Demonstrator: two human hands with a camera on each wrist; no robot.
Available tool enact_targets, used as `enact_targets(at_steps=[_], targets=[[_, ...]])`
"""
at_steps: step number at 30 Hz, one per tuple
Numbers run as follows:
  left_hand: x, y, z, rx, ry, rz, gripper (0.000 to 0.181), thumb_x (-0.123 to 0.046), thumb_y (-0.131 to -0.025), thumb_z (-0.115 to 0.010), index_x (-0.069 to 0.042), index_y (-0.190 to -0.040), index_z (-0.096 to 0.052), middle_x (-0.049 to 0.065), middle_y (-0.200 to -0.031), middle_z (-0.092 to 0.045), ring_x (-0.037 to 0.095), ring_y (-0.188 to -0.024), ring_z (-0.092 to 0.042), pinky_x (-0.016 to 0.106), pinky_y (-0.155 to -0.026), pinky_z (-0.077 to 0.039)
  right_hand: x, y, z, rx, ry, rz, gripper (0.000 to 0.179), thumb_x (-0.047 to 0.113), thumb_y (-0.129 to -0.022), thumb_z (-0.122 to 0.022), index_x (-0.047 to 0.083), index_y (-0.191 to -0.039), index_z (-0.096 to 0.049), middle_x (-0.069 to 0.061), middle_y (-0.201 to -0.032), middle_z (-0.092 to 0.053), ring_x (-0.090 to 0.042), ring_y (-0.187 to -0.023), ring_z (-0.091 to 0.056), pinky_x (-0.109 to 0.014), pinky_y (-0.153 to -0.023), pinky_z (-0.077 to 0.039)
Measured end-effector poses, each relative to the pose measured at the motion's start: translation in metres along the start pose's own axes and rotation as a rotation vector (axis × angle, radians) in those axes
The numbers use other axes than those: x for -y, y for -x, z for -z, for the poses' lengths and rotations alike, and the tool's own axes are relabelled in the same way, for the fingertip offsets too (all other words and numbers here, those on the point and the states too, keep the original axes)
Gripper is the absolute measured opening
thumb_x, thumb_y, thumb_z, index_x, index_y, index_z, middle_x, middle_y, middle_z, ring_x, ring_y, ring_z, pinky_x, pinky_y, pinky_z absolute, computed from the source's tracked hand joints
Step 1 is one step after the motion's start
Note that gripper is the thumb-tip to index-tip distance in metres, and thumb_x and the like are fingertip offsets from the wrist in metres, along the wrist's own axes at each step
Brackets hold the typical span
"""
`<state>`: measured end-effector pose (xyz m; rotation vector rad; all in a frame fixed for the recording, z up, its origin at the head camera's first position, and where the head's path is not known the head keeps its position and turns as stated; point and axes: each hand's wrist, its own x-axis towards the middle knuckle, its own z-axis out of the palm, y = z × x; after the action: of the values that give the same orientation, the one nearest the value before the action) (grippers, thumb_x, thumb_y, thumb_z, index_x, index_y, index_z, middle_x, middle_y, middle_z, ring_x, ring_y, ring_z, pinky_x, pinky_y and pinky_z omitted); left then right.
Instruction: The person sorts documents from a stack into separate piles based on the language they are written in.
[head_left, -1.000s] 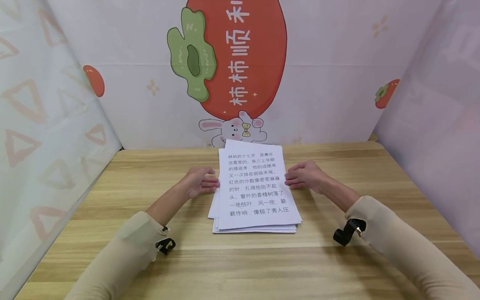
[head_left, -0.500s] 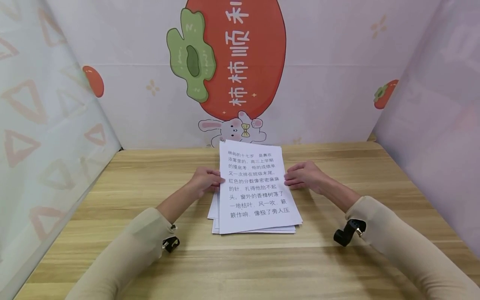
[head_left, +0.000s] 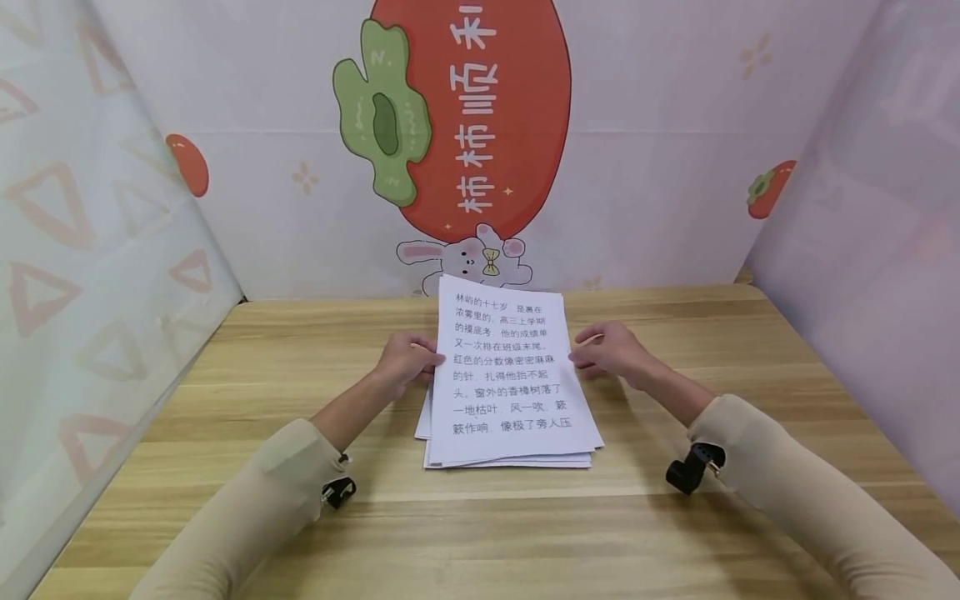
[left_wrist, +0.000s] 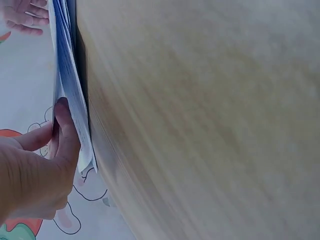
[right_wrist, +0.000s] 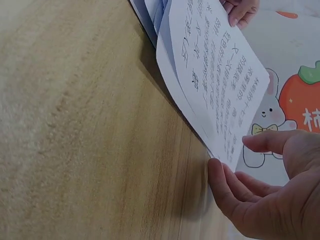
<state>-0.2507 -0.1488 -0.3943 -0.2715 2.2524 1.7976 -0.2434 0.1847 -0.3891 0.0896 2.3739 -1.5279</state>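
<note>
Head view: stack of printed sheets (head_left: 510, 392), one, edges askew, near the middle of the back edge of the table (head_left: 480, 533); left hand (head_left: 405, 362) at its left side, right hand (head_left: 613, 357) at its right side. Left wrist view: thumb and finger brought together, pinching paper at the stack's edge. Right wrist view: fingertips (right_wrist: 216, 167) touching the stack's edge, thumb spread well apart from them; rabbit print (right_wrist: 269, 112) behind, on the backdrop (right_wrist: 290, 40).

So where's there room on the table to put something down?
Bare table: in front of the papers; between left hand and left wall; between right hand and right wall. Crowded: beside the papers, where hands are.
</note>
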Motion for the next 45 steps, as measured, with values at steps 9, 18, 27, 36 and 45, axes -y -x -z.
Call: enact_targets(at_steps=[9,18,27,36,45], targets=[[0.001,0.003,0.003,-0.083,-0.08,-0.073,0.007,0.006,-0.094,-0.069,0.007,-0.099,-0.065,0.015,-0.092,-0.062,0.018,-0.066,-0.064,0.027,-0.061,-0.062,0.002,0.002,-0.003,0.0,0.074,0.036,0.05,0.008,-0.095,-0.072,-0.013,-0.135,-0.051,-0.024,-0.117,-0.066,-0.026,-0.093,-0.073,-0.037,-0.083,-0.064],[-0.002,0.006,0.003,-0.105,-0.142,-0.146,0.003,0.006,-0.098,-0.063,0.005,-0.101,-0.064,0.013,-0.087,-0.065,0.018,-0.071,-0.062,0.028,-0.063,-0.057,0.003,0.0,-0.008,-0.006,0.104,0.059,0.042,0.005,-0.094,-0.073,-0.014,-0.127,-0.055,-0.022,-0.11,-0.069,-0.022,-0.084,-0.073,-0.035,-0.078,-0.065],[0.001,0.003,0.006,-0.063,0.07,-0.132,0.007,0.011,-0.099,-0.058,0.006,-0.103,-0.059,0.007,-0.079,-0.067,0.015,-0.069,-0.064,0.023,-0.063,-0.058,0.004,-0.001,-0.009,0.019,0.066,0.059,0.04,0.003,-0.093,-0.073,-0.015,-0.125,-0.058,-0.02,-0.104,-0.07,-0.019,-0.081,-0.071,-0.036,-0.079,-0.065],[0.002,0.002,0.014,-0.058,0.116,-0.081,0.012,0.008,-0.099,-0.061,0.006,-0.111,-0.06,0.009,-0.086,-0.07,0.016,-0.071,-0.069,0.029,-0.073,-0.063,0.012,0.0,-0.011,0.062,-0.025,0.042,0.024,-0.001,-0.097,-0.068,-0.012,-0.116,-0.06,-0.013,-0.092,-0.07,-0.017,-0.072,-0.066,-0.029,-0.066,-0.061],[0.0,0.0,0.034,-0.009,0.077,-0.089,0.029,0.008,-0.097,-0.062,0.01,-0.125,-0.056,0.012,-0.098,-0.067,0.015,-0.073,-0.069,0.024,-0.067,-0.062,0.024,-0.008,-0.022,0.057,-0.08,0.065,0.023,0.0,-0.098,-0.067,-0.01,-0.117,-0.058,-0.013,-0.095,-0.067,-0.018,-0.078,-0.064,-0.03,-0.071,-0.063]])
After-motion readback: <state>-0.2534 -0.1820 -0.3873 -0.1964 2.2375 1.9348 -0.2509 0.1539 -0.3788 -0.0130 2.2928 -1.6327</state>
